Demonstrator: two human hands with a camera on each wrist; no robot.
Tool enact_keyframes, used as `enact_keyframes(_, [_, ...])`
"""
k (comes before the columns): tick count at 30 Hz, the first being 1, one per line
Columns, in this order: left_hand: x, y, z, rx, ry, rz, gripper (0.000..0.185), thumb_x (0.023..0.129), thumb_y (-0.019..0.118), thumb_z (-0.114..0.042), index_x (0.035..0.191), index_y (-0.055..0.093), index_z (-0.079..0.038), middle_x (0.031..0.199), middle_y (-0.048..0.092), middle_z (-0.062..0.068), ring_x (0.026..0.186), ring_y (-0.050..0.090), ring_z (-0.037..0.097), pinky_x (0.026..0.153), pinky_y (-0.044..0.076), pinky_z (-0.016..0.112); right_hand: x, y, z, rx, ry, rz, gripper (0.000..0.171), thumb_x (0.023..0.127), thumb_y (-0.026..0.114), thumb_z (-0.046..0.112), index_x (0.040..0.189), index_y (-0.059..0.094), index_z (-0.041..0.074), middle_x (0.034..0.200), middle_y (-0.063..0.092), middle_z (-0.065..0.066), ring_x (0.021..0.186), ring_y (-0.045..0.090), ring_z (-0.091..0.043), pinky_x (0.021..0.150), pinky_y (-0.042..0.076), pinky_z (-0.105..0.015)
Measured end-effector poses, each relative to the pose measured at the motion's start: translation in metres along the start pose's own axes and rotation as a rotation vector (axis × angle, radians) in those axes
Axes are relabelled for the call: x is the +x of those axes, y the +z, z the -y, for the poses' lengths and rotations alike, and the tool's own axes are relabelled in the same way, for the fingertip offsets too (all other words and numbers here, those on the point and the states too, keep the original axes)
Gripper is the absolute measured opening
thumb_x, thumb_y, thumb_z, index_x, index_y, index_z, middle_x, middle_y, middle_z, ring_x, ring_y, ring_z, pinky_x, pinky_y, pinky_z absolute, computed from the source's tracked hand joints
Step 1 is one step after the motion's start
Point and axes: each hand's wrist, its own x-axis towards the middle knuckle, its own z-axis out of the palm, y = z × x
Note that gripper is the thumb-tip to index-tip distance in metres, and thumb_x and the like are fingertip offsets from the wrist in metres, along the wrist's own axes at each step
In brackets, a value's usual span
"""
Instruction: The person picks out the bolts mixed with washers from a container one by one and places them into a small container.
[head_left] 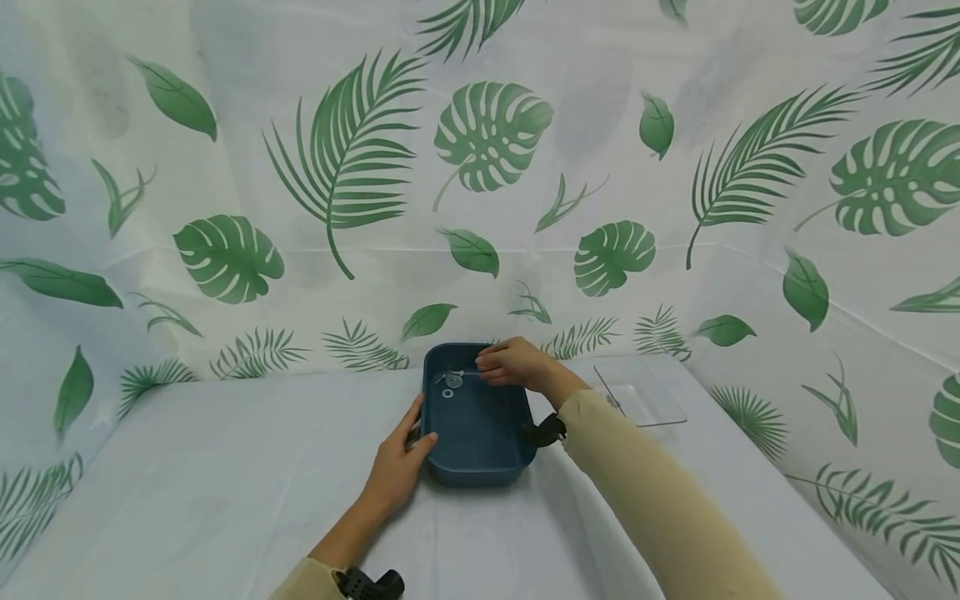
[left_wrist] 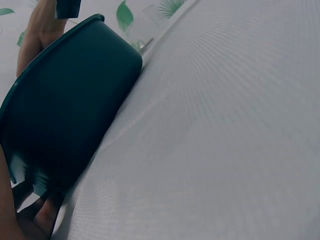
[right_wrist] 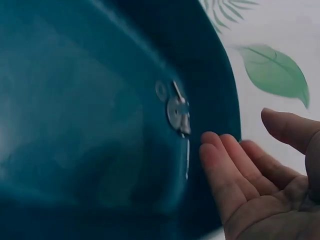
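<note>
Far left it's just the white table (head_left: 225, 467) with leaf-print cloth (head_left: 600, 175) hanging behind it. Next up is a tan sleeve (head_left: 306, 581) with a black strap (head_left: 367, 585) at the wrist, then the left hand (head_left: 396, 467), which has the near part of the tub's left side: thumb up on the rim, other fingers along the outside wall. From the left wrist you can see fingertips tucked low against that wall, pretty dark down there.

The tub (head_left: 476, 437) is deep blue and sits on the table. Inside, over at the far left end, there's a little cluster of metal: a big washer (right_wrist: 174, 114), a small washer (head_left: 447, 394) nearer the person, and a few thin pins (right_wrist: 188, 160) or screws, too blurry to say which. They're well past the left hand's thumb, on the other side of the wall from its fingers.

Right of the metal bits is the right hand (head_left: 517, 365), over the far end of the tub. Its fingers are nearly straight and side by side, thumb spread wide off them, nothing in the grasp that I can see. Fingertips are just beside the bits, with a gap. Can't tell if they're touching the end wall.

Then the other black strap (head_left: 545, 431), and a clear plastic piece (head_left: 648, 404) on the table, far right.
</note>
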Motion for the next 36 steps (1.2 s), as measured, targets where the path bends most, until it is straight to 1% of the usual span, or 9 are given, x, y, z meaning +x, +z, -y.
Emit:
enact_keyframes(7, [0.001, -0.002, 0.002, -0.015, 0.009, 0.002, 0.064, 0.103, 0.058, -0.022, 0.161, 0.031, -0.023, 0.163, 0.037, 0.014, 0.141, 0.050, 0.038, 0.109, 0.048, 0.052, 0.021, 0.026, -0.005, 0.165, 0.066, -0.026, 0.044, 0.101, 0.059, 0.012, 0.139, 0.053, -0.010, 0.141, 0.057, -0.030, 0.131, 0.060, -0.038, 0.107, 0.052, -0.042])
enact_keyframes(12, [0.002, -0.002, 0.003, 0.001, -0.005, 0.008, 0.064, 0.102, 0.058, -0.021, 0.161, 0.031, -0.023, 0.162, 0.039, 0.014, 0.139, 0.052, 0.037, 0.110, 0.047, 0.053, 0.030, 0.038, -0.014, 0.254, 0.069, 0.018, 0.046, 0.103, 0.055, 0.009, 0.143, 0.046, -0.012, 0.145, 0.052, -0.031, 0.138, 0.053, -0.040, 0.113, 0.047, -0.043])
enact_keyframes(16, [0.003, -0.001, 0.004, 0.007, -0.006, 0.026, 0.065, 0.103, 0.056, -0.023, 0.161, 0.029, -0.026, 0.162, 0.038, 0.013, 0.140, 0.052, 0.036, 0.110, 0.047, 0.053, 0.034, 0.043, -0.018, 0.279, 0.071, 0.027, 0.046, 0.104, 0.053, 0.007, 0.145, 0.045, -0.011, 0.147, 0.052, -0.029, 0.140, 0.051, -0.039, 0.115, 0.045, -0.043])
enact_keyframes(20, [0.004, -0.002, 0.005, -0.003, -0.020, 0.017, 0.064, 0.103, 0.056, -0.024, 0.161, 0.028, -0.030, 0.163, 0.038, 0.009, 0.140, 0.051, 0.033, 0.110, 0.047, 0.053, 0.040, 0.048, -0.019, 0.300, 0.072, 0.025, 0.045, 0.104, 0.052, 0.006, 0.146, 0.045, -0.010, 0.148, 0.050, -0.029, 0.141, 0.049, -0.039, 0.116, 0.044, -0.043])
enact_keyframes(24, [0.004, -0.002, 0.004, -0.013, -0.010, 0.014, 0.064, 0.103, 0.057, -0.023, 0.161, 0.030, -0.027, 0.162, 0.038, 0.012, 0.140, 0.051, 0.035, 0.109, 0.048, 0.052, 0.045, 0.053, -0.021, 0.377, 0.085, 0.017, 0.046, 0.104, 0.050, 0.003, 0.147, 0.043, -0.010, 0.150, 0.048, -0.029, 0.142, 0.048, -0.040, 0.118, 0.042, -0.043])
enact_keyframes(26, [0.004, -0.002, 0.004, -0.018, 0.000, 0.014, 0.064, 0.103, 0.057, -0.022, 0.161, 0.030, -0.024, 0.162, 0.038, 0.013, 0.140, 0.051, 0.036, 0.109, 0.048, 0.052, 0.047, 0.055, -0.023, 0.433, 0.093, 0.014, 0.046, 0.104, 0.050, 0.002, 0.148, 0.042, -0.010, 0.151, 0.047, -0.030, 0.142, 0.047, -0.041, 0.118, 0.042, -0.043])
enact_keyframes(30, [0.004, -0.003, 0.003, -0.034, 0.010, 0.012, 0.064, 0.103, 0.058, -0.021, 0.161, 0.031, -0.023, 0.162, 0.038, 0.014, 0.140, 0.051, 0.037, 0.109, 0.048, 0.052, 0.052, 0.060, -0.025, 0.508, 0.104, 0.021, 0.048, 0.103, 0.049, 0.000, 0.149, 0.040, -0.009, 0.151, 0.047, -0.029, 0.143, 0.046, -0.039, 0.118, 0.042, -0.043])
enact_keyframes(33, [0.004, -0.003, 0.004, -0.034, 0.017, 0.010, 0.064, 0.102, 0.058, -0.020, 0.161, 0.031, -0.022, 0.162, 0.038, 0.014, 0.140, 0.051, 0.037, 0.108, 0.048, 0.052, 0.054, 0.062, -0.026, 0.524, 0.108, 0.027, 0.049, 0.104, 0.048, 0.000, 0.151, 0.038, -0.009, 0.152, 0.047, -0.027, 0.144, 0.046, -0.038, 0.118, 0.042, -0.042])
enact_keyframes(36, [0.005, -0.003, 0.005, -0.022, 0.010, 0.007, 0.064, 0.102, 0.058, -0.021, 0.161, 0.031, -0.023, 0.162, 0.038, 0.012, 0.139, 0.052, 0.035, 0.109, 0.048, 0.051, 0.057, 0.063, -0.026, 0.534, 0.113, 0.022, 0.049, 0.104, 0.048, 0.001, 0.151, 0.038, -0.008, 0.152, 0.047, -0.026, 0.144, 0.046, -0.037, 0.119, 0.041, -0.041])
